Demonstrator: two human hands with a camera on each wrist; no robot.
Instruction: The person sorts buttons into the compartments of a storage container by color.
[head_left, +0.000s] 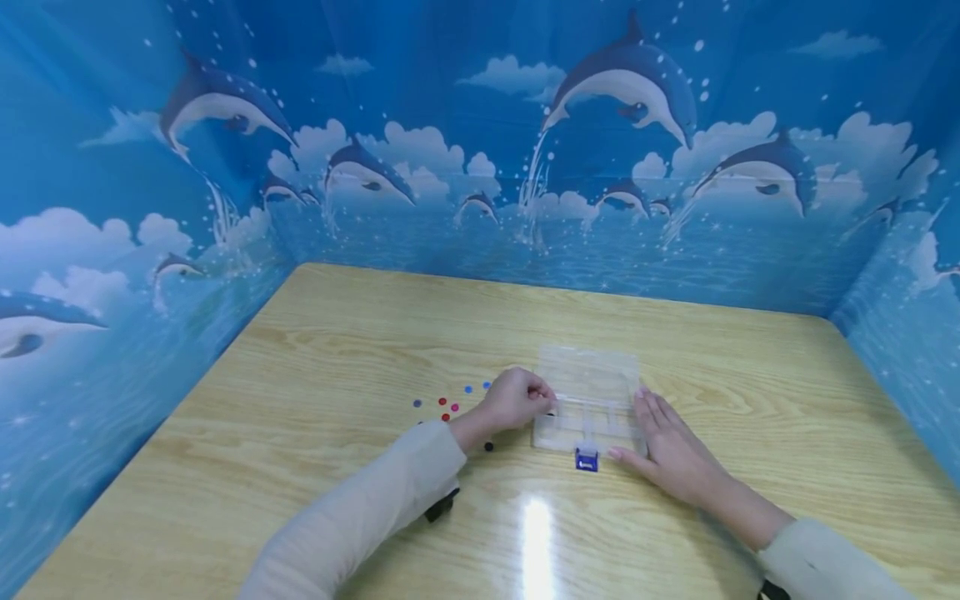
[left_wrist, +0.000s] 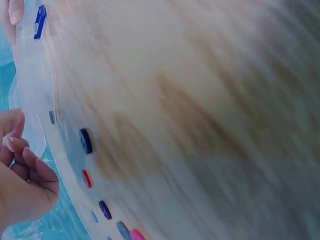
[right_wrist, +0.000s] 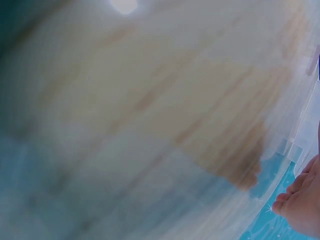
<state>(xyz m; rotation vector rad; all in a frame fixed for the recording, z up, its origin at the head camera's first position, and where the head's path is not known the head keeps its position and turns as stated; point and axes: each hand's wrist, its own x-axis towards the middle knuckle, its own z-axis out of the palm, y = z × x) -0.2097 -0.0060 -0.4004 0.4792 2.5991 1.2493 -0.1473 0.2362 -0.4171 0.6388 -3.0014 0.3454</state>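
Note:
A clear plastic compartment box [head_left: 573,440] lies on the table with its clear lid [head_left: 588,371] folded back. A blue clasp [head_left: 587,460] sits at its front edge. My left hand [head_left: 519,398] is at the box's left side, thumb and fingertips curled together near a small dark spot; whether they pinch anything cannot be made out. My right hand [head_left: 678,450] rests with straight fingers along the box's right side, its thumb by the front corner. Buttons lie left of the box, among them a black button [head_left: 489,447] and a red button [left_wrist: 87,178].
More buttons are scattered behind the left forearm, including a blue button [head_left: 468,389], a pink button [head_left: 454,407] and a grey-blue button [head_left: 417,403]. Dolphin-printed curtains [head_left: 480,167] border the wooden table [head_left: 360,325] at the back and sides.

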